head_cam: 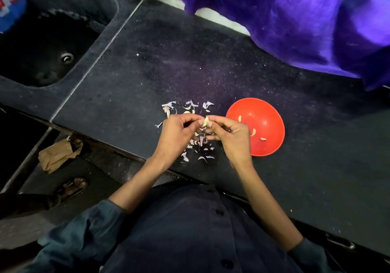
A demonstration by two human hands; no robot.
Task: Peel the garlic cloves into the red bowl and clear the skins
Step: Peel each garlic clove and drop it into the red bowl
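Observation:
Both hands meet above the dark countertop [147,72] and pinch one pale garlic clove [206,121] between their fingertips. My left hand [178,133] holds it from the left, my right hand [231,135] from the right. Scattered white and purplish garlic skins [191,107] lie on the counter beyond and beneath the hands. The red bowl [263,112] stands just right of my right hand, with three peeled cloves [262,139] visible in it.
A dark sink [52,49] is sunk into the counter at the far left. Purple cloth [295,15] hangs over the counter's back right. A crumpled brown paper bag [59,154] lies on the floor at the left, near a sandalled foot [73,186].

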